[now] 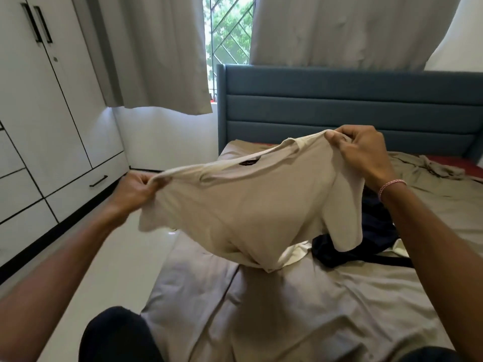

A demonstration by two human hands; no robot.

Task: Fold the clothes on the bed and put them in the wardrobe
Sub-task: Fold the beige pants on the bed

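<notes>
— Both grips hold the beige T-shirt (248, 205). Our left grip (136, 190) pinches one shoulder with fingers curled round the cloth, and our right grip (363, 152) clutches the other shoulder, higher and farther off.

— Where does the shirt hang?

— We hold it stretched in the air above the bed (326, 309). The neck opening and its dark label show, and one short sleeve droops under the right grip. Its bunched lower end sags down onto the grey-beige sheet (431, 202).

— What lies by it?

— Just behind that lower end we see a white garment (295, 254), partly hidden. Beside that a dark navy garment (376, 231) lies in a heap.

— And on our wrist?

— A pink-and-white thread bracelet (389, 185) circles the right wrist.

— Farther out?

— The sheet is rumpled and bunches near the blue padded headboard (339, 105), where a red mattress corner (457, 163) shows. Left of the bed we see pale glossy floor (117, 257), then the white wardrobe (39, 100) with black handles, its doors closed. Grey curtains (156, 48) hang parted over a grilled window (230, 30) with green leaves outside. Our dark-clothed knee (117, 333) sits at the bottom edge.
</notes>
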